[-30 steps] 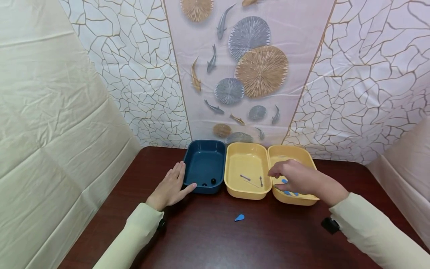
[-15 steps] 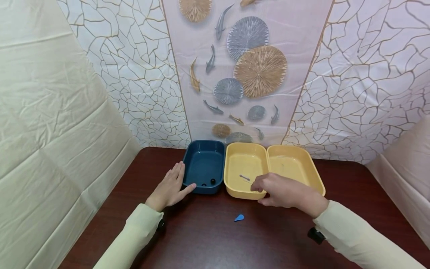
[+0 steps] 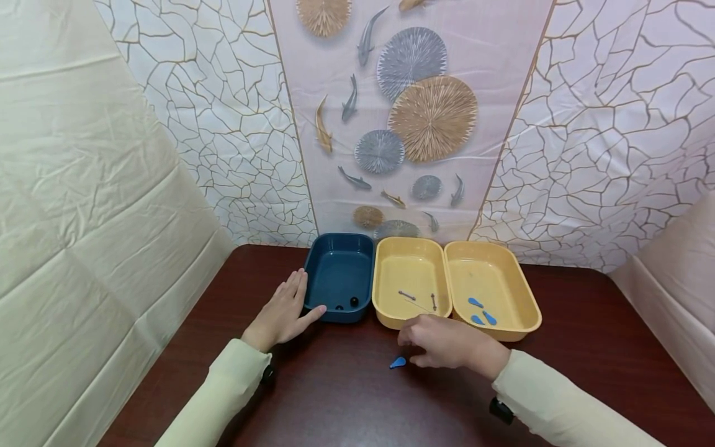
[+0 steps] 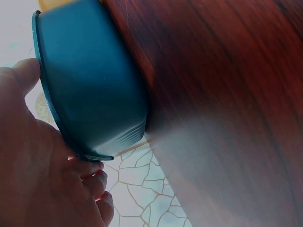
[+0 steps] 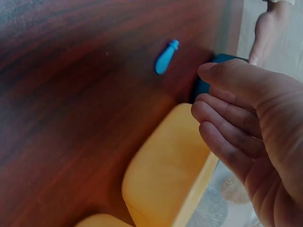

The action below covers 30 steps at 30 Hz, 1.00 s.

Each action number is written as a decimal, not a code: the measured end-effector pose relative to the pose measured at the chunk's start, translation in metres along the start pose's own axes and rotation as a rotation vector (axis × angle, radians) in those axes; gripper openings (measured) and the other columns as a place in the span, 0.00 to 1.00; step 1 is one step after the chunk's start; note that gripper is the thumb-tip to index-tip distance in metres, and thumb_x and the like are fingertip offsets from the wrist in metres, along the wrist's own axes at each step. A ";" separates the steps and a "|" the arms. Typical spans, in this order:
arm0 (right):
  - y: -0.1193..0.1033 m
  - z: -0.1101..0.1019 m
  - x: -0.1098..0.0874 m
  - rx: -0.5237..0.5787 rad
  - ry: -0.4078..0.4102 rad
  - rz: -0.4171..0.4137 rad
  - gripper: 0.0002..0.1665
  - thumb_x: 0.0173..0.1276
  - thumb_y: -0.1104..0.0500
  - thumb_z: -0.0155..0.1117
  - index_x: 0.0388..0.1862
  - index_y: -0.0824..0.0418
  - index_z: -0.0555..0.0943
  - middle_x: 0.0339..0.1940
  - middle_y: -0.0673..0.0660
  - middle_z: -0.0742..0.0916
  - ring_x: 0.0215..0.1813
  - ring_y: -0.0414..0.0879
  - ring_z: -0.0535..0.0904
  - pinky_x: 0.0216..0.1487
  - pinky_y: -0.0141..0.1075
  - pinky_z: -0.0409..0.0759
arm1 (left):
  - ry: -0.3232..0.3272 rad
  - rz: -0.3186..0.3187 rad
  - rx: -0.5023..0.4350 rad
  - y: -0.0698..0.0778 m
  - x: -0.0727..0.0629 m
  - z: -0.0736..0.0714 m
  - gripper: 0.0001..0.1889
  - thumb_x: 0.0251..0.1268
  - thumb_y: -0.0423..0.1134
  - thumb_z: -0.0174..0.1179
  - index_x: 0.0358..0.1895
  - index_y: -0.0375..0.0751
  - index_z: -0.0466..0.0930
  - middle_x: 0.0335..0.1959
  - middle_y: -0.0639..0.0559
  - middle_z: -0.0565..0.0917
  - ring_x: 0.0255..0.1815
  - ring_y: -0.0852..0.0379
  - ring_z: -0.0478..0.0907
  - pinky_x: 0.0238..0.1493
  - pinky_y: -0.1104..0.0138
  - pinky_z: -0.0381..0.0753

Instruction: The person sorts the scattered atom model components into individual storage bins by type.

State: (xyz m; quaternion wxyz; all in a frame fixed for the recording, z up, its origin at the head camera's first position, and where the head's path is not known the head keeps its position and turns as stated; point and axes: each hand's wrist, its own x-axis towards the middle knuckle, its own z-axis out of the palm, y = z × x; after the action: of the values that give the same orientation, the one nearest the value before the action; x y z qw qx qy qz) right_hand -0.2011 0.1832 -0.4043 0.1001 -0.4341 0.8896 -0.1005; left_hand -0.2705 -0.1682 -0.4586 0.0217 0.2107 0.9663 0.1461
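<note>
A small blue teardrop-shaped piece [image 3: 398, 362] with a narrow neck lies on the dark wood table. My right hand [image 3: 447, 341] hovers just to the right of it, fingers loosely bent and thumb apart, with nothing in its grasp. In the right wrist view, the blue piece [image 5: 165, 59] shows ahead of the fingertips. My left hand [image 3: 282, 310] rests with extended fingers along the left rim of the dark blue tray [image 3: 342, 316], its thumb at the front corner. Seen from the left wrist, the thumb and fingers lie against the tray's rim.
Inside the dark blue tray are two small black round pieces [image 3: 354, 302]. Beside it, a yellow tray [image 3: 410, 267] holds thin purple rods [image 3: 407, 295]. In the right yellow tray [image 3: 486, 267] lie several blue teardrop pieces [image 3: 489, 318]. A patterned cloth [image 3: 402, 205] hangs behind.
My right hand has moved from over the right yellow tray leftward and toward the front, down beside the blue piece on the table. My left hand has stayed at the dark blue tray.
</note>
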 end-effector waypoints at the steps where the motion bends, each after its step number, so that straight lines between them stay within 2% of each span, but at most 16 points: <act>1: 0.000 0.002 0.001 0.006 -0.004 -0.005 0.13 0.66 0.61 0.78 0.49 0.61 0.89 0.44 0.53 0.92 0.44 0.37 0.85 0.44 0.27 0.86 | -0.005 -0.005 0.004 0.000 0.000 0.000 0.52 0.80 0.69 0.45 0.86 0.30 0.39 0.89 0.35 0.43 0.90 0.37 0.41 0.89 0.44 0.46; 5: 0.004 0.012 0.007 0.016 -0.006 -0.031 0.09 0.67 0.62 0.77 0.45 0.59 0.89 0.40 0.50 0.91 0.40 0.35 0.83 0.41 0.25 0.83 | -0.003 -0.007 -0.001 0.000 -0.001 -0.001 0.52 0.80 0.68 0.46 0.85 0.29 0.40 0.89 0.34 0.43 0.90 0.36 0.42 0.88 0.43 0.46; 10: 0.007 0.025 0.012 -0.033 0.011 -0.067 0.07 0.66 0.61 0.78 0.42 0.56 0.89 0.37 0.48 0.89 0.39 0.31 0.79 0.40 0.23 0.81 | 0.006 0.001 -0.007 0.000 -0.002 -0.001 0.51 0.80 0.67 0.47 0.85 0.28 0.41 0.88 0.33 0.44 0.90 0.35 0.43 0.88 0.42 0.46; 18: 0.009 0.041 0.018 -0.044 0.028 -0.058 0.05 0.65 0.62 0.78 0.36 0.55 0.88 0.34 0.48 0.86 0.35 0.28 0.76 0.35 0.21 0.78 | 0.010 0.008 -0.005 0.000 0.000 -0.001 0.51 0.80 0.67 0.47 0.85 0.29 0.41 0.88 0.34 0.44 0.90 0.35 0.43 0.88 0.43 0.47; 24: 0.009 0.045 0.021 -0.078 0.065 -0.063 0.08 0.61 0.64 0.75 0.29 0.51 0.85 0.28 0.44 0.81 0.29 0.28 0.72 0.29 0.21 0.72 | 0.008 0.005 0.002 0.000 0.000 0.000 0.52 0.80 0.67 0.47 0.85 0.29 0.41 0.89 0.34 0.44 0.90 0.36 0.43 0.88 0.43 0.47; 30: 0.010 0.043 0.020 -0.068 0.065 -0.047 0.06 0.61 0.64 0.74 0.32 0.53 0.87 0.29 0.44 0.84 0.30 0.27 0.73 0.30 0.20 0.73 | 0.002 0.005 0.004 -0.001 -0.001 -0.001 0.51 0.80 0.67 0.46 0.85 0.29 0.41 0.89 0.34 0.44 0.90 0.35 0.43 0.88 0.43 0.47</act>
State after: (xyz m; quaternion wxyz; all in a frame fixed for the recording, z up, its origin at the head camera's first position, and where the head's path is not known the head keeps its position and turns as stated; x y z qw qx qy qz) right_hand -0.2089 0.1697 -0.4499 0.0538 -0.4546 0.8848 -0.0866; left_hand -0.2697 -0.1694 -0.4579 0.0199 0.2129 0.9661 0.1446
